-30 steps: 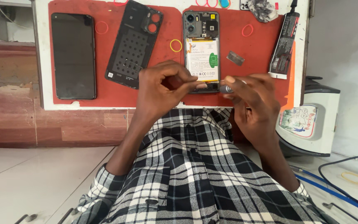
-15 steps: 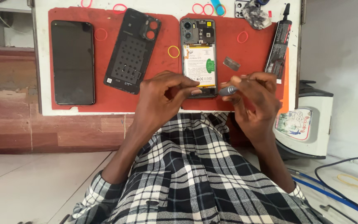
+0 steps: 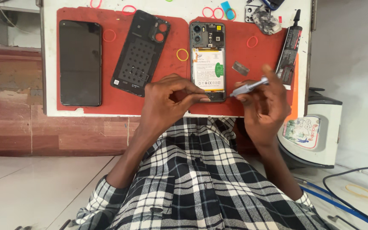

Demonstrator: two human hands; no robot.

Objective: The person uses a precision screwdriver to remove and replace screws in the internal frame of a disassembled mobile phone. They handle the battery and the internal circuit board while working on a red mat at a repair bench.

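Left hand curled, fingertips pinched at the bottom edge of the opened phone. Right hand gripping a small grey screwdriver, tip pointing left, just off the phone's lower right corner.

Half a second ago the screwdriver tip sat against the phone's bottom end beside the left fingers; now it is lifted clear and the hands are apart. Likely a screw is out.

Whether the left fingers hold anything is hidden. A small metal plate lies just above the right hand. The back cover and a dark phone lie left of the left hand.
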